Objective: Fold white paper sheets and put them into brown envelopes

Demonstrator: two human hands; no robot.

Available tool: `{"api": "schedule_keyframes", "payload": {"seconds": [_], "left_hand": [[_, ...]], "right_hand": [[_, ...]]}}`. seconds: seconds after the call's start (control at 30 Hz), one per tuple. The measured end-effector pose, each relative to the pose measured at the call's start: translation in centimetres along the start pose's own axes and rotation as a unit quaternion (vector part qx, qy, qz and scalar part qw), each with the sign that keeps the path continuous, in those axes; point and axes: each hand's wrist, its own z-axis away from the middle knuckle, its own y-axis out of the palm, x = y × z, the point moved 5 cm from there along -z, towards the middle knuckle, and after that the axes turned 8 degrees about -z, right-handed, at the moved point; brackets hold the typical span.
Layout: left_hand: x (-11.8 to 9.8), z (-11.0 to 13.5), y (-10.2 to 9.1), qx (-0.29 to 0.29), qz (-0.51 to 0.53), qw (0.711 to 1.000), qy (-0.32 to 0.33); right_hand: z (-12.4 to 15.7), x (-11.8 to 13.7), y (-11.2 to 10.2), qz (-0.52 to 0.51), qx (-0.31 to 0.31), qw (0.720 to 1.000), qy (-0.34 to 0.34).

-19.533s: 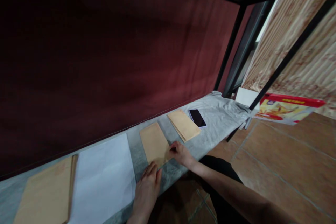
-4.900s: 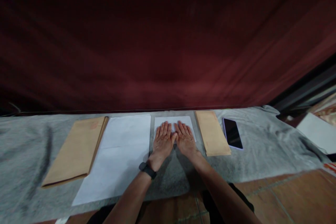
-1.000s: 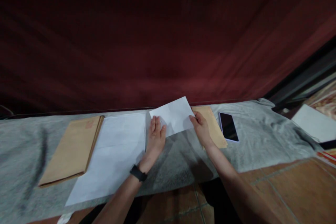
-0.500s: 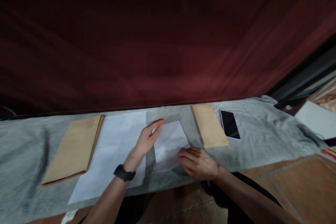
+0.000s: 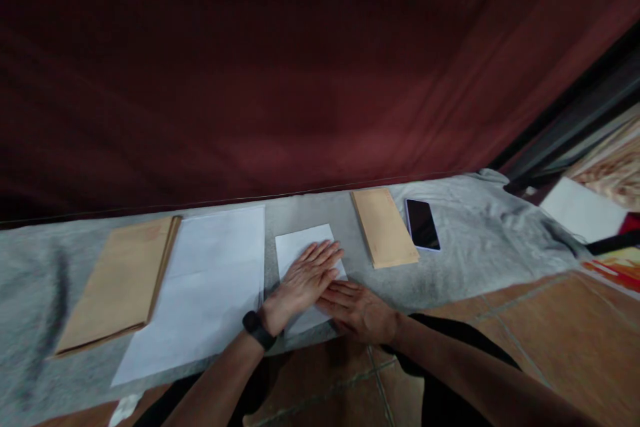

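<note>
A folded sheet of white paper (image 5: 295,244) lies on the grey cloth in front of me. Flat across its middle rests my left hand (image 5: 307,278), fingers stretched out, a black watch on the wrist. My right hand (image 5: 357,310) lies beside it on the paper's right lower edge, fingers extended, their tips meeting the left hand. Both hands cover much of the folded sheet. Left of it is a stack of larger white paper (image 5: 215,273).
Large brown envelopes (image 5: 117,277) lie at the left, overlapping the white stack. A narrower pile of brown envelopes (image 5: 385,227) and a phone (image 5: 423,225) lie to the right on the grey cloth (image 5: 475,240). A dark red curtain (image 5: 300,80) hangs behind.
My left hand has come down from the paper's upper edge and now lies flat on it. The raised sheet is now pressed flat. My right hand has flattened at the lower edge.
</note>
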Motion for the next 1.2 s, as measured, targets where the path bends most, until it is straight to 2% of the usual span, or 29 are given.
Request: {"api": "schedule_keyframes", "payload": {"seconds": [0.17,0.27,0.5,0.73,0.87,1.0,1.1,1.2], "left_hand": [[3.3,-0.9,0.6,-0.030,-0.087,0.990,-0.106],[4.3,-1.2,0.6,-0.040,-0.102,0.983,-0.150],[4.3,-1.4,0.3,-0.055,-0.089,0.982,-0.158],[5.2,-0.7,-0.1,-0.082,-0.022,0.986,-0.146],[4.0,1.6,-0.1,-0.087,0.024,0.986,-0.137],[1.3,5.0,0.1,-0.070,0.072,0.989,-0.110],[-0.9,7.6,0.1,-0.045,0.060,0.994,-0.083],[-2.1,9.2,-0.2,-0.041,0.032,0.995,-0.084]], "right_hand": [[0.1,-0.2,0.1,0.006,0.001,1.000,0.007],[0.0,-0.2,0.2,0.008,0.006,1.000,0.010],[0.0,-0.7,0.5,0.014,-0.012,0.999,0.032],[-0.2,-0.8,0.3,0.014,-0.018,0.999,0.047],[-0.4,-0.7,0.1,0.014,-0.011,0.998,0.066],[-0.6,-0.4,0.0,0.010,-0.005,0.998,0.068],[-0.6,-0.3,0.1,0.010,-0.005,0.998,0.069],[-0.5,-0.3,0.2,0.009,-0.011,0.998,0.068]]}}
